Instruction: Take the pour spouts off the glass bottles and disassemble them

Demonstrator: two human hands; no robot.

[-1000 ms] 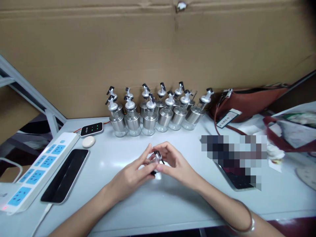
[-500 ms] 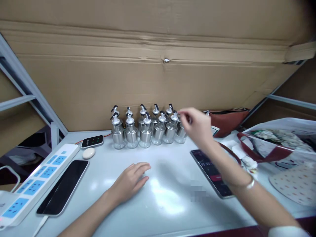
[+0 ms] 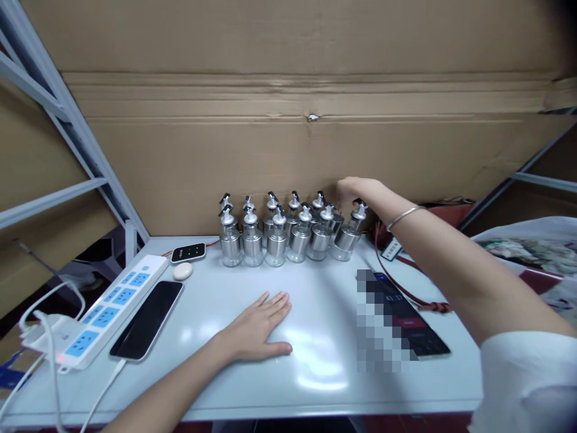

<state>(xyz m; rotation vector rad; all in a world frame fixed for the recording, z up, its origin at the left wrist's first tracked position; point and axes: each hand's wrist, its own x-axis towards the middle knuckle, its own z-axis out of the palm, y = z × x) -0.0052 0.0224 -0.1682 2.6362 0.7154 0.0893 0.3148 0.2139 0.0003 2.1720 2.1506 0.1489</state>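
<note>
The fingers of the right hand pointed down at the right end of the back row of bottles, their tips lost to blur and partly covered by the black-topped spout of the right-end front bottle. Whether they were pinching anything or loose, I could not tell. The bottles, clear glass with silver sleeves and pouring spouts, stood in two close rows, the nearest ones just below and beside those fingers. The left hand lay palm down in front of the rows, well apart from them, fingers extended and a little parted, thumb held out to the side, nothing in its grasp.

The back row showed mostly as spouts above the front one. A pixelated patch covered part of the phone with a lit screen on the right, and the right forearm, with its bracelet, hid much of the brown bag. A white sleeve and a white bag were cut off by the right edge.

The pale, glossy table also carried, on the left, a power strip, a dark-screened phone, a small black device with green lights and a cream-coloured round object. Cardboard walled the back, beside grey metal framing.
</note>
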